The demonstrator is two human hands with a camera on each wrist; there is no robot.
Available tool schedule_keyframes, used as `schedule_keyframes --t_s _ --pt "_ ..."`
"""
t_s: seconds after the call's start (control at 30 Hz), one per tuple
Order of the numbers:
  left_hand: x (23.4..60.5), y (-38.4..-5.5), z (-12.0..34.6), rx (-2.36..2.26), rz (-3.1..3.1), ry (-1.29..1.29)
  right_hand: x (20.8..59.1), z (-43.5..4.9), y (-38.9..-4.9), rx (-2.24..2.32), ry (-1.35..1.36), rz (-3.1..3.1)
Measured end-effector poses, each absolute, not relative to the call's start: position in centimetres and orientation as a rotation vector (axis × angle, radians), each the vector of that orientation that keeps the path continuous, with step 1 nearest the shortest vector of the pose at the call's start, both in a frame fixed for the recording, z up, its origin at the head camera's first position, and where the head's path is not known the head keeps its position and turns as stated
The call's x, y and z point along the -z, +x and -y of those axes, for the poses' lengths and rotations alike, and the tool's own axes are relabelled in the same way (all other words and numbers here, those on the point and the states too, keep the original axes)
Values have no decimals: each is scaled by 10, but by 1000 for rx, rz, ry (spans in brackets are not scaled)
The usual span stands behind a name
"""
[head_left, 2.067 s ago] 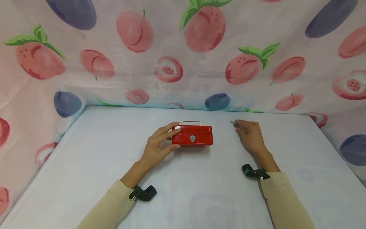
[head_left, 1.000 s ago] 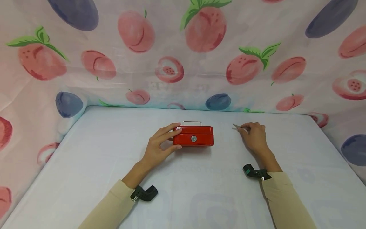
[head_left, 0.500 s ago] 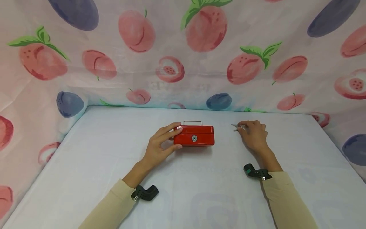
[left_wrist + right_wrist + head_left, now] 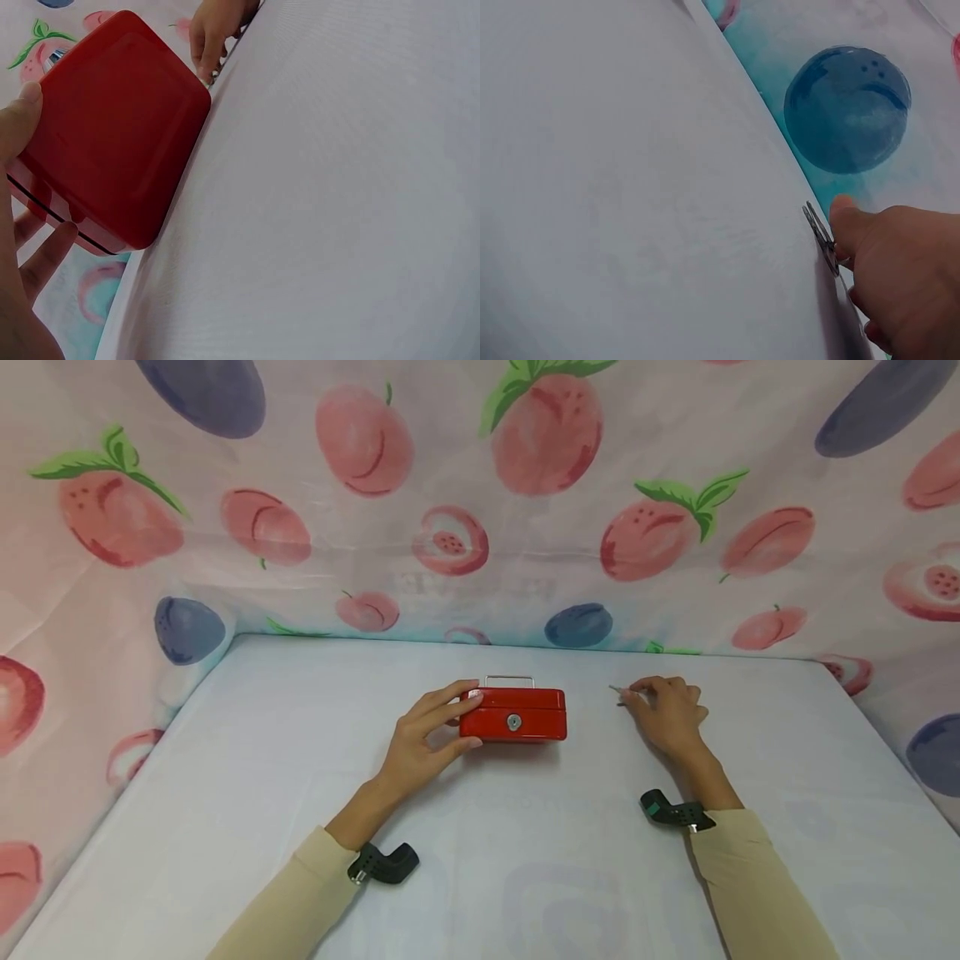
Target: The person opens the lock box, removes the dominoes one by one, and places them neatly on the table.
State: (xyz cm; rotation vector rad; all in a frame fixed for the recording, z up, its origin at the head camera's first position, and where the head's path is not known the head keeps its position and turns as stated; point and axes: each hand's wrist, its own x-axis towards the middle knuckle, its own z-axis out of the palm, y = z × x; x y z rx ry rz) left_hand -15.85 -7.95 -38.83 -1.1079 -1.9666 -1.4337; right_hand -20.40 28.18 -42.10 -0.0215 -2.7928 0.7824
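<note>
A small red cash box with a round keyhole lock in front and a thin wire handle sits near the far middle of the table. My left hand grips its left side, thumb low at the front and fingers over the lid's edge. In the left wrist view a broad red face of the cash box shows, and its lid seam is shut. Further right, my right hand pinches small metal keys between thumb and fingers, their tips pointing left towards the box. Part of the keys is hidden by the fingers.
A white cloth covers the table. Behind it rises a fruit-print curtain, which also runs along both sides. Each wrist wears a black camera mount.
The right fingers have turned and shifted the keys, and that hand has moved slightly right. The left hand and the box keep their places; the whole view has drifted a little.
</note>
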Motion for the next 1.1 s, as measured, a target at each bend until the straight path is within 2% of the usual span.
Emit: schedule_keyframes --t_s 0.53,0.83,1.1 --pt "379 -152 78 1428 2006 -1085 416 -279 -202 -880 -34 2772" --pt "410 -170 81 1390 2013 -1074 392 -271 -193 -1175 -71 2627" --pt "412 -172 82 1387 2005 -1080 374 -263 -188 -1402 52 2503"
